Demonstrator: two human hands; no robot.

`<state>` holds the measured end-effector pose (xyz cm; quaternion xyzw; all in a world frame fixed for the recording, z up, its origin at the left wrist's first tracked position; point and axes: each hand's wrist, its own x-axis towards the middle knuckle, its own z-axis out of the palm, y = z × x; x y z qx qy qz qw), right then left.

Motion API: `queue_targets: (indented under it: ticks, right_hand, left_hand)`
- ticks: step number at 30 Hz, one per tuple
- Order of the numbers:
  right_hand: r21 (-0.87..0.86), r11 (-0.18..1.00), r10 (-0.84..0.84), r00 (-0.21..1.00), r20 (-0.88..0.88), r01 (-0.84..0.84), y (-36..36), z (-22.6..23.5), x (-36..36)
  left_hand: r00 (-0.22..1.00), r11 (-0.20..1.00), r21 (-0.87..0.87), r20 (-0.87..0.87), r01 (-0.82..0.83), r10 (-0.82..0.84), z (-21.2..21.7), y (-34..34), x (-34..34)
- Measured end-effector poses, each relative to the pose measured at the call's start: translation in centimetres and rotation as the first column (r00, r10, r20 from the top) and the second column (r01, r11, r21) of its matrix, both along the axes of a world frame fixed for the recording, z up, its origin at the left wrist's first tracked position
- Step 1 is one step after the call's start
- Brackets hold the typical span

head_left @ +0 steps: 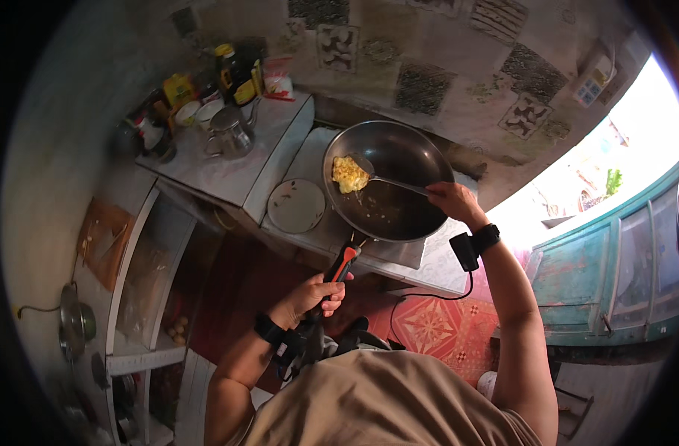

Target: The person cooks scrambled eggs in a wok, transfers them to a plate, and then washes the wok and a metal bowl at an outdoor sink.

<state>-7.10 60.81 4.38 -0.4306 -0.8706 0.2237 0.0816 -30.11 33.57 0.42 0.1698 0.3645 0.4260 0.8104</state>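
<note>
A dark wok (pixel 406 152) rests on the white-tiled counter, its black and orange handle (pixel 344 260) pointing toward me. My left hand (pixel 316 296) is wrapped round that handle. Over the wok's right rim, my right hand (pixel 452 202) grips a metal spatula (pixel 401 183). The spatula's head reaches to a lump of yellow cooked egg (pixel 349 175) at the wok's left side; part of the head shows just beside the egg. Small egg bits lie on the wok's bottom. Left of the wok, touching or very near it, is a white plate (pixel 296 206) with dark marks near its rim.
On the raised counter at left stand a metal kettle (pixel 231 134), a dark sauce bottle (pixel 237 78), a white and red bag (pixel 278 79) and bowls. A cable hangs from the dark device (pixel 464 251) at my right wrist. Right is a teal window shutter (pixel 607 271).
</note>
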Motion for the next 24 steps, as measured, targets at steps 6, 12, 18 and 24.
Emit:
queue_targets:
  ticks: [6,12,18,24]
  right_hand:
    - [-0.072,0.993,0.094,0.995,-0.03,-0.096,-5.1,0.5,-3.4]
    - [-0.084,0.982,0.165,0.984,-0.075,-0.171,-10.1,1.8,-6.8]
    - [-0.096,0.994,0.05,0.995,-0.088,-0.059,-12.9,3.4,-8.6]
    - [0.174,0.985,0.009,1.0,-0.018,-0.006,-13.8,-0.9,-11.2]
  left_hand:
    - [0.991,0.991,-0.019,0.012,-0.136,0.136,0.7,-6.6,-0.3]
    - [0.967,0.967,-0.033,0.035,-0.252,0.253,1.0,-15.1,-2.2]
    - [0.939,0.935,-0.086,-0.018,-0.343,0.343,1.8,-25.8,-3.8]
    - [0.884,0.83,-0.316,-0.246,-0.46,0.397,3.3,-34.6,-4.0]
